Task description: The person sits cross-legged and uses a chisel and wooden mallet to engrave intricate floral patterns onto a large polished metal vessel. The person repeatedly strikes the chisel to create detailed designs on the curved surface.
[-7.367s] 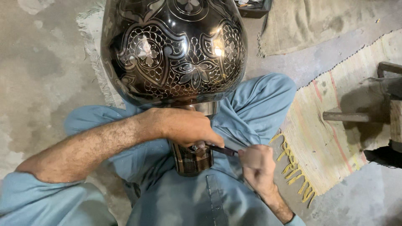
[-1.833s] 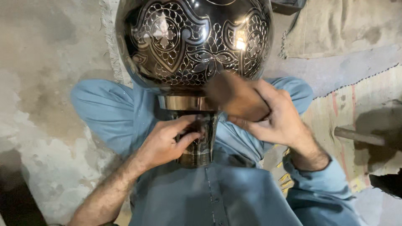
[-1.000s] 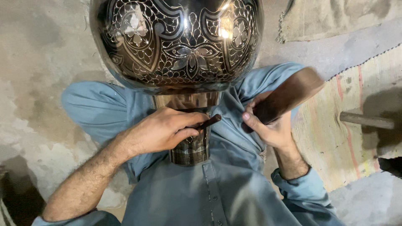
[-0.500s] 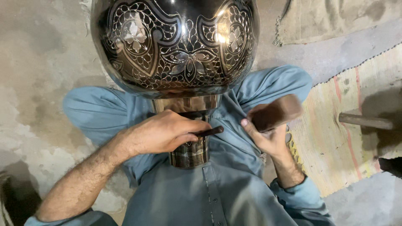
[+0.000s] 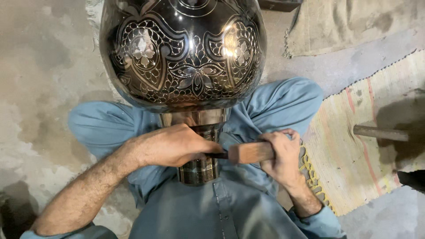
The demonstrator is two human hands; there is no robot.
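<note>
While the large dark engraved vase lies across the person's lap, its neck pointing toward the body, the left hand is wrapped around a thin dark chisel set against that neck. Just beside it, the right hand grips a wooden block (its end touching the chisel's butt). A fringed striped rug lies on the concrete floor, with a wooden handle on it.

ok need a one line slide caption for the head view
Left hand steadies a dark chisel on the engraved vase's neck; right hand brings a wooden mallet against it.
</note>
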